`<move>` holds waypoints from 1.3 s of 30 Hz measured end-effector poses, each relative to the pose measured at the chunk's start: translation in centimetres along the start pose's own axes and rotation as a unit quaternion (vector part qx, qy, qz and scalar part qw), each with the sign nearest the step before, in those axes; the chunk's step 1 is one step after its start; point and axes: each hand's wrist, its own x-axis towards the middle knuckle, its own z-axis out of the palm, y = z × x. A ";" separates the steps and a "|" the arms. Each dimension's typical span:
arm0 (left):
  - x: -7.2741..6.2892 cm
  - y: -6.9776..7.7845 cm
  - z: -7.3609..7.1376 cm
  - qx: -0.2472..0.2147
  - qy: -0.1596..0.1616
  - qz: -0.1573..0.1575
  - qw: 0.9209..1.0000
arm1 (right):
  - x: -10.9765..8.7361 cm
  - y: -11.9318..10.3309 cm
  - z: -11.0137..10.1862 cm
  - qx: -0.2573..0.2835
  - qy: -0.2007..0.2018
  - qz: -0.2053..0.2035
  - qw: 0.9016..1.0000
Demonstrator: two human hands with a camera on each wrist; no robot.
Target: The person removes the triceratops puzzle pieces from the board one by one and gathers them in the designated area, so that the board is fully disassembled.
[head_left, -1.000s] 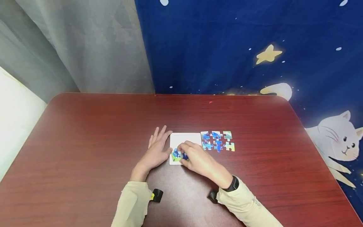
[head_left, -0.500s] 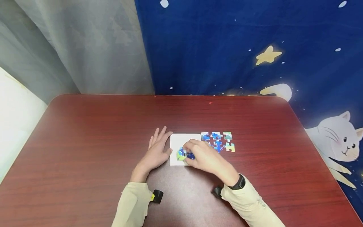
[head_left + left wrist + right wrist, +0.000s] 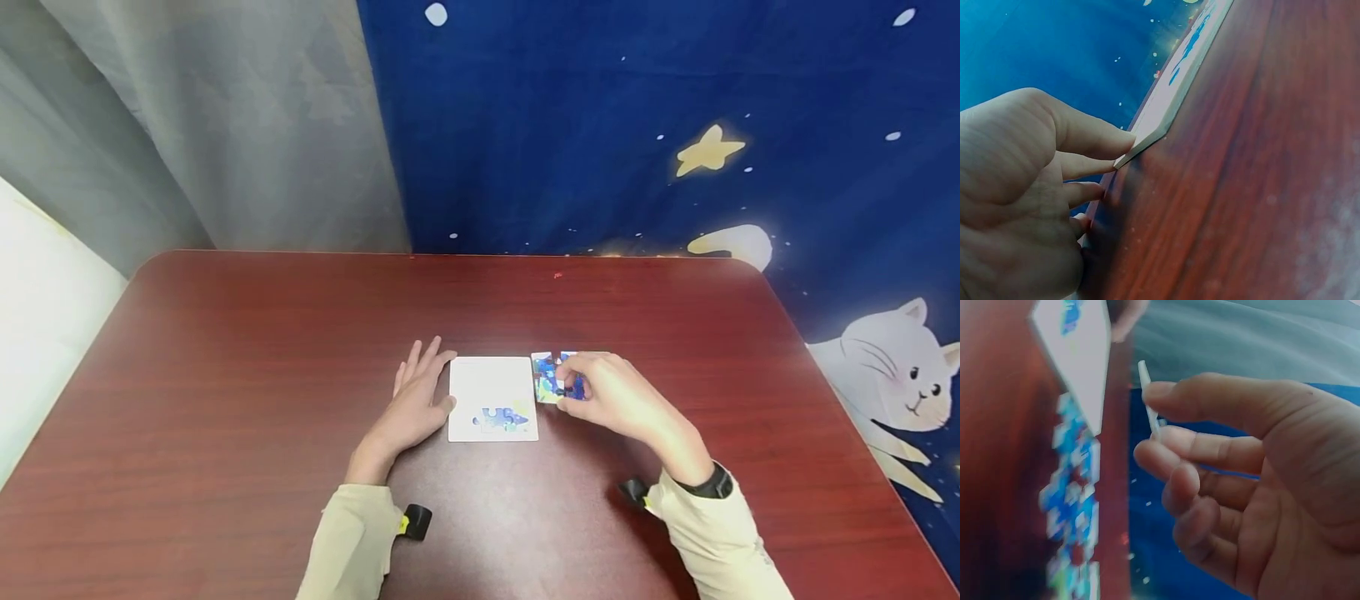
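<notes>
Grey cloth (image 3: 255, 125) and a dark blue curtain (image 3: 540, 125) with stars and a cat hang behind the reddish-brown counter (image 3: 285, 358); on its near half, between and beside the two hands, lies a square white board (image 3: 487, 379), a blue jigsaw-shaped patch (image 3: 500, 419) showing on its lower part; whether that patch is print or set pieces I cannot tell.

Just beside the board's left edge rests the left hand (image 3: 415, 400), its fingers spread wide, the thumb tip and forefinger at the edge; this probably steadies the board, and staying at the edge leaves its face uncovered; the other fingers spread away from the board, perhaps for balance.

Across from it, the right hand (image 3: 618, 392) is narrowed to a pinch, thumb and forefinger on a thin held piece (image 3: 1145, 376), over or near the loose pieces (image 3: 1079, 512) right of the board; whether it is one part or several joined is hard to tell; gripping something so flat by its rim likely suits it best, keeping the picture side mostly free.

Those loose pieces lie grouped close to the board, presumably so that the right hand's reach stays short; its fingers partly hide them from above.
</notes>
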 end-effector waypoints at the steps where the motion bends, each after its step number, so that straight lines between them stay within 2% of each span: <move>1: 0.0 0.0 0.0 0.001 0.001 0.002 1.000 | -0.5 0.3 0.1 0.004 -0.004 0.000 1.000; 5: -0.1 0.0 0.1 0.000 0.004 0.004 1.000 | -2.2 1.2 1.1 0.015 -0.018 -0.013 1.000; 9: 0.0 0.2 0.0 -0.002 0.002 0.006 1.000 | -3.0 1.6 2.2 0.017 -0.016 -0.023 0.999; 17: 0.0 0.1 0.0 0.003 -0.003 0.005 1.000 | -3.1 1.6 3.4 0.024 -0.005 -0.024 0.999; 39: 0.1 -0.1 0.0 0.007 0.000 0.007 1.000 | -3.1 1.9 3.8 0.040 -0.007 -0.024 0.999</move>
